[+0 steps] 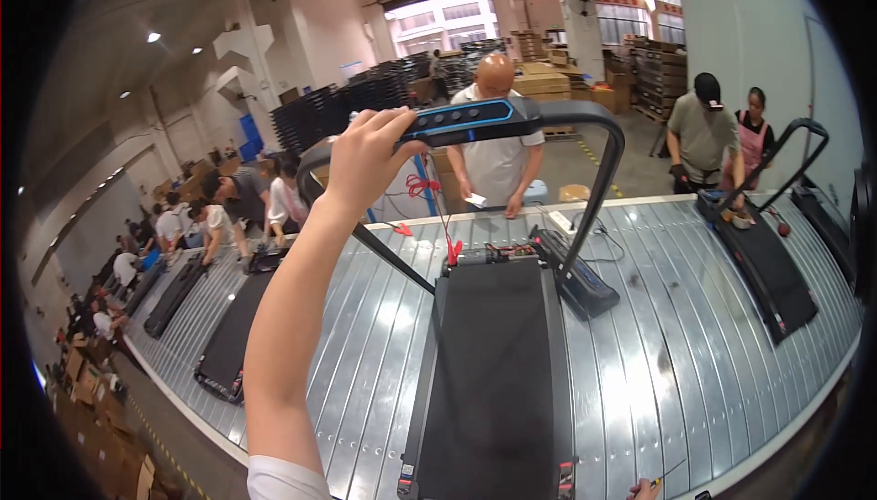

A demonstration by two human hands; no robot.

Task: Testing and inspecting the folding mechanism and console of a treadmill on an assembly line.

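Note:
My left hand (365, 157) is raised and grips the left end of the black handlebar (598, 121) of a treadmill, next to its blue-trimmed control panel (461, 121). The handlebar stands upright over the black running belt (493, 363), which lies on the metal slat conveyor (658, 317) right in front of me. Red clip leads (449, 246) hang at the head of the belt. Only the tip of my right hand (644, 491) shows at the lower edge, next to a thin yellow-tipped tool (669, 473); whether it grips the tool is unclear.
A person in a white shirt (496, 157) stands across the conveyor. Two people (722, 135) handle another treadmill (767, 263) at the right. More treadmills (233, 336) and workers line the left. A white power strip (559, 220) lies beyond the belt. Cardboard boxes (100, 427) sit lower left.

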